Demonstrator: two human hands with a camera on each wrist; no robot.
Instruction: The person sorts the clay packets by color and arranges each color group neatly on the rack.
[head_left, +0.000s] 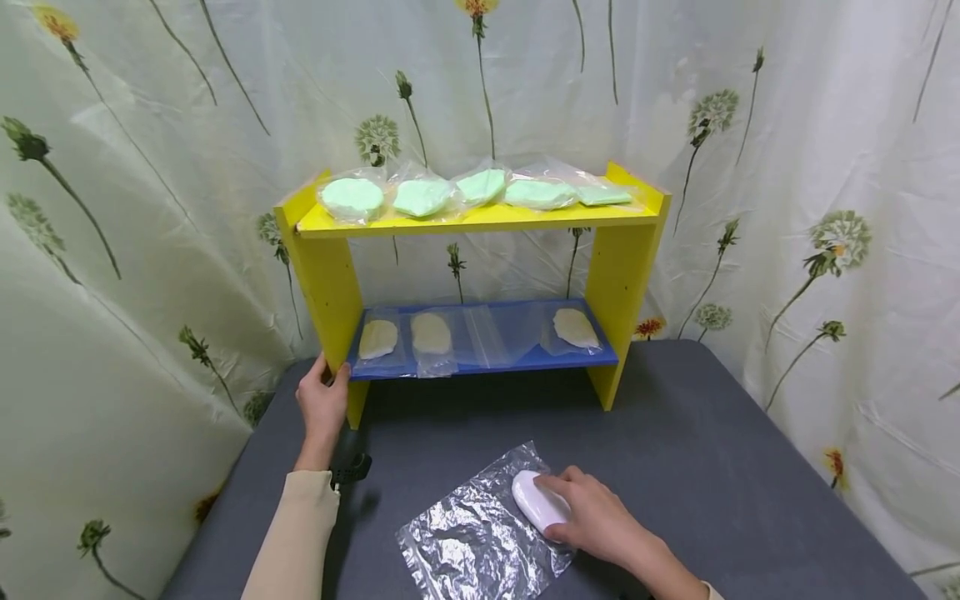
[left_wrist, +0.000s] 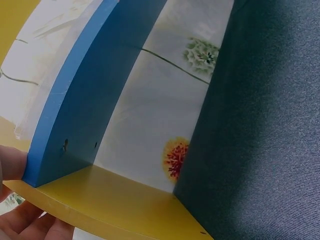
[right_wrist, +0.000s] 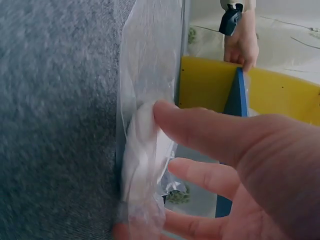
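A small yellow shelf unit (head_left: 626,308) with a blue lower board (head_left: 517,364) stands on the dark table. My left hand (head_left: 322,402) grips its left side panel (left_wrist: 105,192), thumb by the blue board's corner and fingers round the outer face. Nearer to me, a clear zip bag (head_left: 465,533) lies flat with a smooth white oval bar (head_left: 534,500), like soap, at its right side. My right hand (head_left: 596,517) holds the bar through the film, thumb at its far end and fingertips along its near end. In the right wrist view, the bag's film (right_wrist: 150,60) covers the bar.
Several bagged pale green pieces (head_left: 352,198) line the yellow top shelf (head_left: 480,218). Bagged cream-coloured oval pieces (head_left: 431,333) lie on the blue board, two at the left and one at the right. A flower-print curtain (head_left: 787,183) surrounds the dark table (head_left: 697,467).
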